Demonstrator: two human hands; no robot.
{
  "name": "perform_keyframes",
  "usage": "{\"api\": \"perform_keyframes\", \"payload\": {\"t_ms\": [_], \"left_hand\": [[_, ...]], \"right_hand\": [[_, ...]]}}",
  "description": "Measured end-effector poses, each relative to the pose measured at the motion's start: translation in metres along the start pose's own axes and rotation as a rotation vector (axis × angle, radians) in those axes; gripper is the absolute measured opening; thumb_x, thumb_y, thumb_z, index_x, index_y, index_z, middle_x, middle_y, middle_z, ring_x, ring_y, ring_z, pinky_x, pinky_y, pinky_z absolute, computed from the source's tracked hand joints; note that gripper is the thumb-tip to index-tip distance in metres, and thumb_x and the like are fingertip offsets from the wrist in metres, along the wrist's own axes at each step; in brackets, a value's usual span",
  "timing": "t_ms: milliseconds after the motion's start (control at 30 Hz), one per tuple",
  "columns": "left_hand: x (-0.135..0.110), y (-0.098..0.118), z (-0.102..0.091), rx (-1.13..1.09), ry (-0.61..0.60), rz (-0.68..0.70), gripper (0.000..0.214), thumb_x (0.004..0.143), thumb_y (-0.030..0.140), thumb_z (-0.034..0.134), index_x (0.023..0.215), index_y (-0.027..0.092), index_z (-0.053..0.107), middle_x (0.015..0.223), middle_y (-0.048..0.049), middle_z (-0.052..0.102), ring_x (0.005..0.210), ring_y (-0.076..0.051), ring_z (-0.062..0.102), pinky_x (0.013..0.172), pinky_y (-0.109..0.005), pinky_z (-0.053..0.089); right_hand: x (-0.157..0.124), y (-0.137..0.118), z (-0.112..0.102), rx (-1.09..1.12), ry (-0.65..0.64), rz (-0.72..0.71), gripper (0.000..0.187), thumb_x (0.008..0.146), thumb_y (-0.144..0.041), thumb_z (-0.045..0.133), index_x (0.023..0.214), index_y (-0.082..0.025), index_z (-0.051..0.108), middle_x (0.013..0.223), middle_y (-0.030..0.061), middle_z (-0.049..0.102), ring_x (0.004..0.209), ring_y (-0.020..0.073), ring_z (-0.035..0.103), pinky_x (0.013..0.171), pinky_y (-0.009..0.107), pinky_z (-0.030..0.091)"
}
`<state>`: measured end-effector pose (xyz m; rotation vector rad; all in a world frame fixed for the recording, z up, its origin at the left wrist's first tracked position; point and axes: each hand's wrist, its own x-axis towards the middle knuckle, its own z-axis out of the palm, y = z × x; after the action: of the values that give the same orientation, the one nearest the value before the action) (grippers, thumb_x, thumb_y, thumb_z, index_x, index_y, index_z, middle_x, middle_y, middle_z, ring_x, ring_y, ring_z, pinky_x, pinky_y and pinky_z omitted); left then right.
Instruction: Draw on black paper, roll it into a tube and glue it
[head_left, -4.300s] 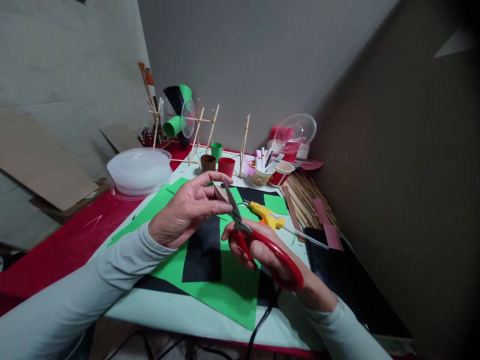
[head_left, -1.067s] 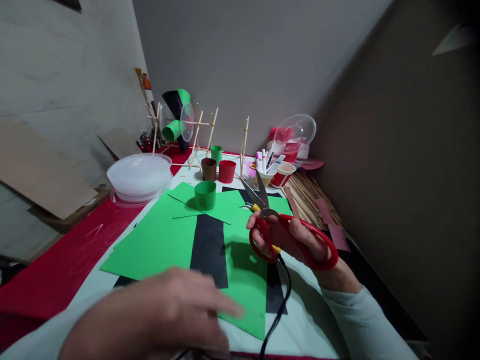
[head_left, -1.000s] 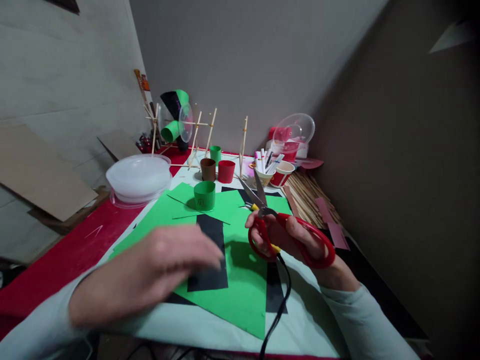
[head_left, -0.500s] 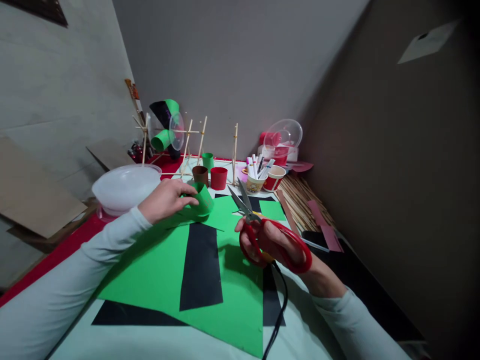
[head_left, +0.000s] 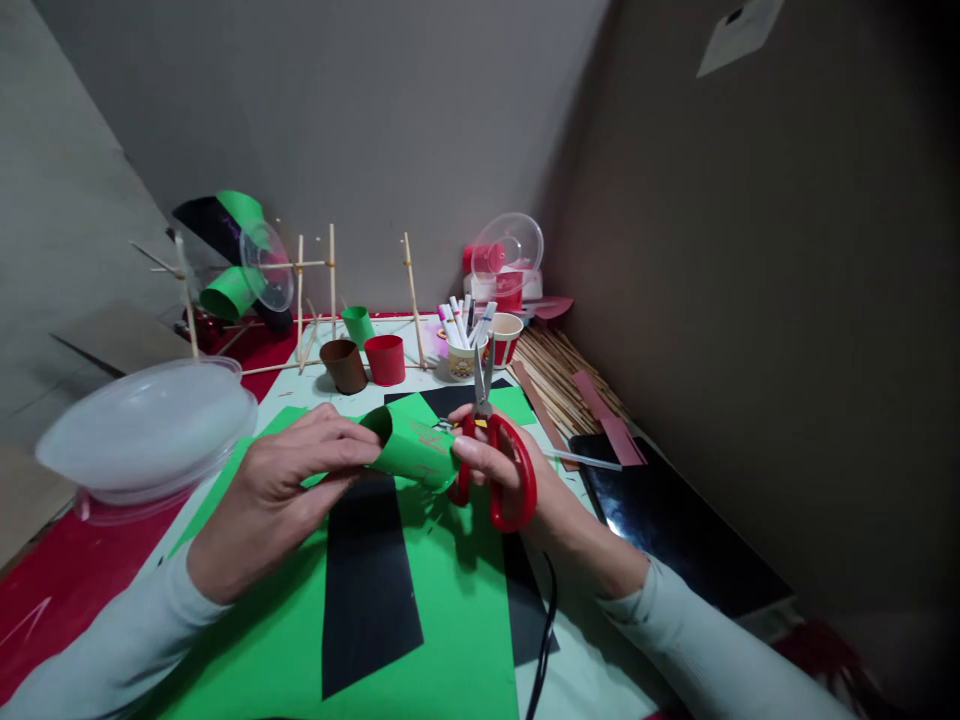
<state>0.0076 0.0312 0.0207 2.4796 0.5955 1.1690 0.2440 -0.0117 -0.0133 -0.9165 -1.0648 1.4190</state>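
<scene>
My left hand [head_left: 296, 485] is closed on the rim of a green paper tube [head_left: 416, 450], which lies tilted above the green sheet. Reddish marks show on the tube's side. In my right hand [head_left: 499, 460] is a pair of scissors [head_left: 493, 440] with red handles, blades pointing up and slightly parted. The right thumb and fingers also touch the tube's near end. A small yellow part shows behind the scissors, mostly hidden by the hand. Below my right wrist runs a black cable [head_left: 546, 620]. Under both hands lie a large green sheet [head_left: 457, 620] and a black paper strip [head_left: 371, 590].
Behind stand a brown paper tube [head_left: 343, 366], a red one [head_left: 385, 360] and a stick frame [head_left: 334, 270] with a paper wheel [head_left: 232, 250]. A cup of markers [head_left: 459, 360], wooden sticks [head_left: 562, 375] and a black panel [head_left: 675, 520] are rightward. Plastic bowls [head_left: 146, 425] are left.
The green tube has been lifted and tipped towards my right hand, which now touches its end. The scissors have turned more upright. The view has shifted to the right.
</scene>
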Motion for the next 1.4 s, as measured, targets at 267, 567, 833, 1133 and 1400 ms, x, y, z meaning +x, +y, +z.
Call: {"api": "perform_keyframes", "payload": {"t_ms": [267, 567, 833, 1133, 1400], "left_hand": [[-0.014, 0.005, 0.01, 0.085, 0.105, -0.013, 0.019, 0.093, 0.015, 0.064, 0.106, 0.026, 0.073, 0.11, -0.0007, 0.076, 0.102, -0.017, 0.069, 0.089, -0.026, 0.052], [-0.016, 0.013, 0.021, 0.11, 0.242, -0.015, 0.032, 0.09, 0.003, 0.056, 0.105, 0.028, 0.071, 0.104, 0.0024, 0.072, 0.098, -0.016, 0.065, 0.088, -0.03, 0.049], [-0.016, 0.026, 0.024, 0.095, 0.345, -0.022, 0.044, 0.085, 0.003, 0.063, 0.109, 0.038, 0.075, 0.093, 0.0028, 0.07, 0.085, -0.02, 0.062, 0.079, -0.038, 0.045], [-0.014, 0.039, 0.027, -0.189, 0.386, -0.339, 0.062, 0.084, 0.023, 0.074, 0.14, 0.042, 0.057, 0.142, -0.0004, 0.058, 0.13, -0.025, 0.055, 0.105, -0.037, 0.05], [-0.015, 0.022, 0.017, -0.688, -0.059, -0.779, 0.056, 0.077, 0.037, 0.075, 0.132, 0.034, 0.065, 0.138, -0.0051, 0.068, 0.119, -0.038, 0.069, 0.083, -0.037, 0.064]], "right_hand": [[-0.003, 0.0, 0.002, -0.03, 0.05, -0.038, 0.053, 0.073, -0.043, 0.087, 0.11, -0.025, 0.053, 0.1, -0.0017, 0.062, 0.07, 0.0115, 0.063, 0.065, 0.028, 0.052], [-0.004, 0.008, 0.006, -0.081, 0.045, -0.188, 0.049, 0.075, -0.034, 0.087, 0.11, -0.025, 0.053, 0.098, -0.0015, 0.062, 0.082, 0.0127, 0.063, 0.077, 0.029, 0.054], [-0.007, 0.003, 0.012, -0.12, 0.06, -0.266, 0.043, 0.079, -0.03, 0.082, 0.109, -0.024, 0.052, 0.092, -0.0013, 0.061, 0.08, 0.0133, 0.06, 0.075, 0.029, 0.053], [-0.012, 0.002, 0.014, -0.235, 0.072, -0.314, 0.031, 0.082, -0.022, 0.072, 0.107, -0.025, 0.053, 0.089, -0.0015, 0.062, 0.081, 0.0145, 0.062, 0.075, 0.031, 0.051], [-0.015, 0.001, 0.015, -0.283, 0.008, -0.303, 0.031, 0.082, -0.016, 0.069, 0.108, -0.024, 0.055, 0.087, -0.0021, 0.064, 0.078, 0.0142, 0.063, 0.073, 0.03, 0.052]]}}
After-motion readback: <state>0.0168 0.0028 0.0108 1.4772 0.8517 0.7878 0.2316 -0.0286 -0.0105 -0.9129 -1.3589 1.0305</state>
